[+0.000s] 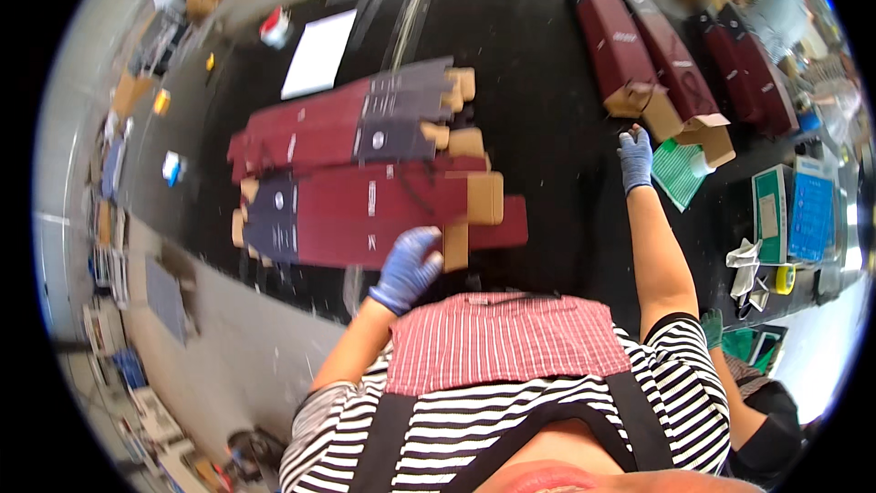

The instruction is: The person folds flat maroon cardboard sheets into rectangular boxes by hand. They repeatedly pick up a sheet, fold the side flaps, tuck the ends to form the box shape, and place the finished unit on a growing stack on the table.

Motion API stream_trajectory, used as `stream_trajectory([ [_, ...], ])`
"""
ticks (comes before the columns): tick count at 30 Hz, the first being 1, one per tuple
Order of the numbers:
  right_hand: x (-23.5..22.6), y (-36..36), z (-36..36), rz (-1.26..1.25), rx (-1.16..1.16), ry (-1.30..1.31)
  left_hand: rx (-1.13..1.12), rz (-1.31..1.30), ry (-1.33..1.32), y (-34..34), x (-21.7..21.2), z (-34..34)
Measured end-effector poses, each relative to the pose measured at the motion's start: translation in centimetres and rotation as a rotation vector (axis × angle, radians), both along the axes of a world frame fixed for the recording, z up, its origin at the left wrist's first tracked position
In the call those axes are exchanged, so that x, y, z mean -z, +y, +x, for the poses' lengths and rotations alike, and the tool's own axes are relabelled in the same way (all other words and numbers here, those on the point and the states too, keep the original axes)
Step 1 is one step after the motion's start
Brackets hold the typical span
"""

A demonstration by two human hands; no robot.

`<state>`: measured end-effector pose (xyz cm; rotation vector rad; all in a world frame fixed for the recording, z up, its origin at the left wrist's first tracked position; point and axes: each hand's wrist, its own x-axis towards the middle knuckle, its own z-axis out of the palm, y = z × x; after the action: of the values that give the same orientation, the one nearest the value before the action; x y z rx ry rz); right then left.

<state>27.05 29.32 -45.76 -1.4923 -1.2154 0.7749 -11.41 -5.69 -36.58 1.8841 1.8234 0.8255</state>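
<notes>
Left hand (pixel 406 267), blue glove, fingers curled on the near edge of a long maroon cardboard box (pixel 383 212), long axis sideways across the fingers on the black tabletop (pixel 538 82). Right hand (pixel 635 157) fingers released, reaching; tan-flapped maroon boxes (pixel 639 55) just beyond the fingertips.

Matt maroon cardboard cartons (pixel 365 210) with raw brown flaps lie on a smooth, faintly glossy black table (pixel 529 82), handled by the left hand (pixel 406 269) and right hand (pixel 636 157) in blue rubbery gloves, above a striped cloth apron (pixel 502 342).
</notes>
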Motion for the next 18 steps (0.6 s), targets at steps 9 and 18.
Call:
stream_trajectory([
  [9, -2.0, -21.2, -7.6, -0.721, -0.452, 0.436, -0.168, -0.654, 0.707, -2.0, -4.3, -12.0],
  [18, -3.0, -24.2, -11.8, -0.843, -0.31, 0.604, 0.024, -0.596, 0.631, -0.4, -2.4, -12.8],
])
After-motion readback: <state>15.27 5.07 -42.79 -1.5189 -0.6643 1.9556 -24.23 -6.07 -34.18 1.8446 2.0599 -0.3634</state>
